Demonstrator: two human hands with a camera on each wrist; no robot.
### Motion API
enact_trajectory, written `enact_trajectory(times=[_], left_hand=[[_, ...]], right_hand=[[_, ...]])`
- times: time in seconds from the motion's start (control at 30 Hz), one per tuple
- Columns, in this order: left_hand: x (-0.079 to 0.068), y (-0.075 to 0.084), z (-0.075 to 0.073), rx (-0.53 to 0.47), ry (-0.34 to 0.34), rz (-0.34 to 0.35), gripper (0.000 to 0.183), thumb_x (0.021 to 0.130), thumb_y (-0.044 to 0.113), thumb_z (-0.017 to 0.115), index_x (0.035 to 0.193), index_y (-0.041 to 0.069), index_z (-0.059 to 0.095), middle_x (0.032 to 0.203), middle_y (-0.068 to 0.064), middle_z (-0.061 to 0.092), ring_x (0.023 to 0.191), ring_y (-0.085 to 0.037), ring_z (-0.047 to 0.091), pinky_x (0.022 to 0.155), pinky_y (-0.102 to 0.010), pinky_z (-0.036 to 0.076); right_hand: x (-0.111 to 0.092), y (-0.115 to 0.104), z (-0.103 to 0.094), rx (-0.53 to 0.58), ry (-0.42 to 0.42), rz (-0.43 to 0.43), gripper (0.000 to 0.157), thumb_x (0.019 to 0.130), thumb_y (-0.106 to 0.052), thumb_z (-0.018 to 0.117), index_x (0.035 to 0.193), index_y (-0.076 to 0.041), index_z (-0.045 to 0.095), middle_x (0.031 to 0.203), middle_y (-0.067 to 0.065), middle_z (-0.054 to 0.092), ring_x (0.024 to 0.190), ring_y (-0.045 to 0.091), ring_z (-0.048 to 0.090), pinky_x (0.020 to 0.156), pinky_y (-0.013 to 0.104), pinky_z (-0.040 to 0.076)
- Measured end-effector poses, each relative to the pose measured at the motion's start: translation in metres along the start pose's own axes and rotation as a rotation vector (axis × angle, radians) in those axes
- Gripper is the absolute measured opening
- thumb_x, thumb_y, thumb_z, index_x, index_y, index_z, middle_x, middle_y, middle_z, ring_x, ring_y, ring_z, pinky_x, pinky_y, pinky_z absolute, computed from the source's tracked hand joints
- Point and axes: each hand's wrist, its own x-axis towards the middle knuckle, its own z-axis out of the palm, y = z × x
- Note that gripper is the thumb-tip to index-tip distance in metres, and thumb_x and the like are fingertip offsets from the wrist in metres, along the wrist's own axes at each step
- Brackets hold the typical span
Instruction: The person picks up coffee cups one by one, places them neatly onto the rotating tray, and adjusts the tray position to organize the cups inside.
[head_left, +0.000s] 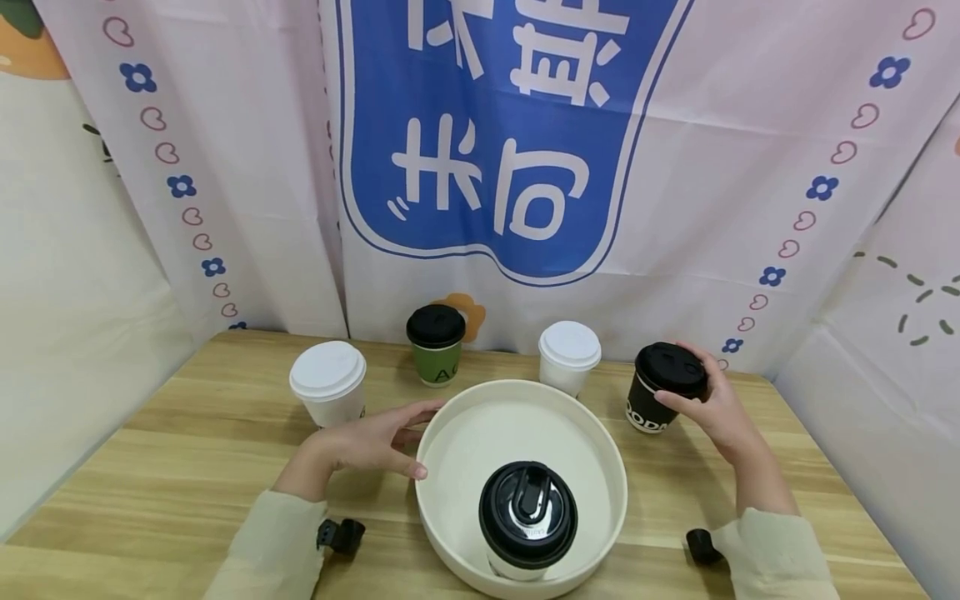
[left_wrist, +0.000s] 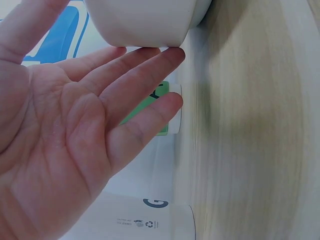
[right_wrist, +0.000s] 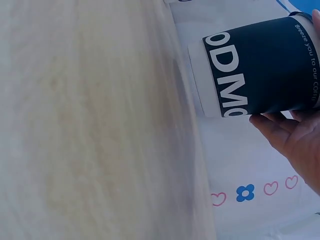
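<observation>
My right hand grips a black paper coffee cup with a black lid, thumb on the near side and fingers around the far side. White lettering runs along the lower part of that cup. With fingers extended, my left hand touches the left wall of a round cream tray. In the left wrist view, its fingertips lie against the tray's outer side. Inside the tray, toward the front, stands a cup with a glossy black lid.
A white-lidded cup stands just behind my left hand. Farther back are a green cup with a black lid and another white cup. All are on a wooden table, with a printed cloth hanging along its back edge.
</observation>
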Motion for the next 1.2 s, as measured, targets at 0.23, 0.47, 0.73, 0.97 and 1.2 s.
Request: enact_trajectory(times=[0.23,0.47,0.73,0.97,1.2], left_hand=[[0.001,0.001,0.000,0.005,0.006,-0.010,0.094,0.088,0.016,0.076,0.159,0.008,0.015,0.164,-0.021,0.020,0.145,-0.046,0.032,0.119,-0.058,0.029],[0.001,0.000,-0.001,-0.004,0.000,-0.005,0.094,0.088,0.016,0.076,0.160,0.009,0.015,0.164,-0.021,0.020,0.145,-0.046,0.032,0.119,-0.058,0.029],[0.001,0.000,-0.001,-0.013,-0.005,0.008,0.095,0.088,0.017,0.077,0.160,0.010,0.015,0.165,-0.020,0.019,0.146,-0.046,0.031,0.119,-0.057,0.029],[0.002,0.002,-0.002,-0.010,-0.010,0.000,0.095,0.089,0.015,0.075,0.160,0.008,0.012,0.165,-0.020,0.018,0.146,-0.045,0.030,0.120,-0.057,0.028],[0.003,0.002,-0.004,-0.026,-0.022,-0.006,0.094,0.088,0.013,0.075,0.160,0.010,0.014,0.165,-0.019,0.019,0.146,-0.044,0.032,0.119,-0.056,0.030]], right_hand=[[-0.009,-0.010,-0.002,-0.040,-0.013,-0.042,0.080,0.091,-0.006,0.069,0.156,-0.013,0.022,0.142,0.001,0.038,0.116,-0.006,0.046,0.089,0.006,0.046],[-0.017,-0.018,-0.003,-0.027,-0.042,-0.075,0.077,0.091,-0.002,0.067,0.155,-0.021,0.028,0.139,-0.011,0.036,0.117,-0.006,0.048,0.089,0.006,0.045],[-0.024,-0.023,-0.006,-0.040,-0.071,-0.134,0.078,0.090,0.002,0.067,0.155,-0.015,0.028,0.135,-0.014,0.044,0.113,-0.006,0.054,0.086,0.010,0.050],[-0.025,-0.028,-0.008,-0.024,-0.087,-0.145,0.078,0.089,0.004,0.066,0.155,-0.015,0.029,0.138,-0.012,0.041,0.115,-0.006,0.054,0.088,0.010,0.050],[-0.029,-0.031,-0.007,-0.025,-0.095,-0.150,0.077,0.089,0.005,0.066,0.155,-0.015,0.030,0.138,-0.012,0.042,0.115,-0.005,0.055,0.087,0.011,0.050]])
